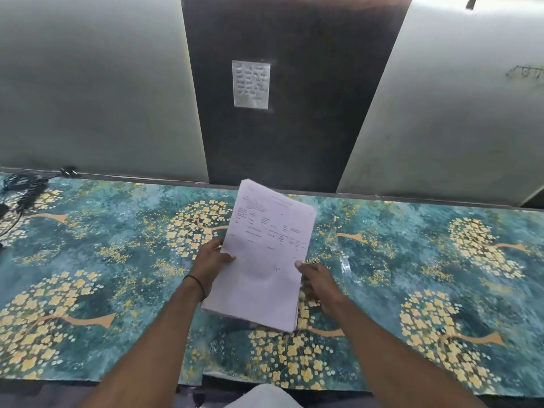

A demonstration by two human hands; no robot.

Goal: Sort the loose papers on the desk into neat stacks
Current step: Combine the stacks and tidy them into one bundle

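Observation:
A thick stack of white printed papers (265,254) is held up above the middle of the desk, tilted slightly to the right. My left hand (210,265) grips its left edge, thumb on the top sheet. My right hand (316,282) holds the right edge lower down, thumb on top and fingers hidden behind the sheets. The top page carries faint printed text. No other loose papers lie on the desk.
The desk (412,275) wears a teal cover with yellow flower trees. Black cables and a coiled cord (28,192) lie at the far left. A dark panel with a taped note (251,83) rises behind. White fabric (262,397) shows at the near edge.

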